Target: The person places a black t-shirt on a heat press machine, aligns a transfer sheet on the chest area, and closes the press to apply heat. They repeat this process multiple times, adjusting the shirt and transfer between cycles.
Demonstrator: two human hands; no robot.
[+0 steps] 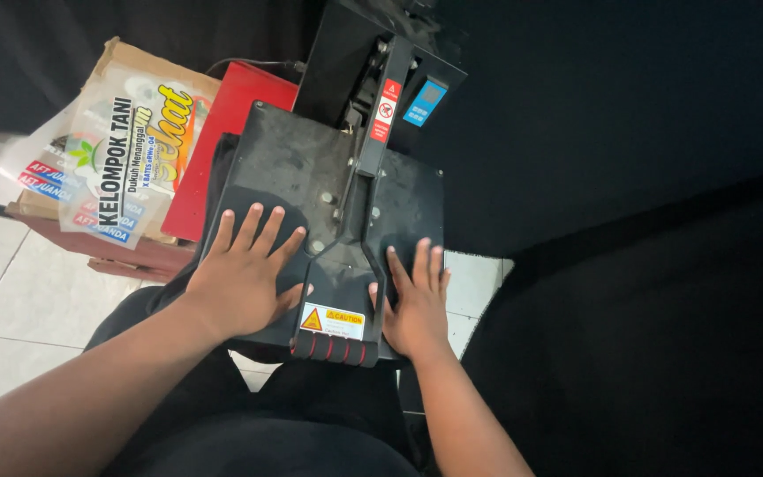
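A black heat press (311, 168) stands in front of me, its top plate down and its lever handle with red-striped grip (333, 348) pointing toward me. Black cloth (249, 208) lies under the plate's near edge. My left hand (245, 274) lies flat, fingers spread, on the cloth left of the handle. My right hand (415, 300) lies flat on the right side of the plate, beside the handle. Neither hand grips anything.
A red board (222, 132) lies left of the press. Beyond it a cardboard box (125, 71) carries clear printed sheets (121, 159). Pale floor tiles (37, 300) show at left. Black fabric (629, 265) fills the right and back.
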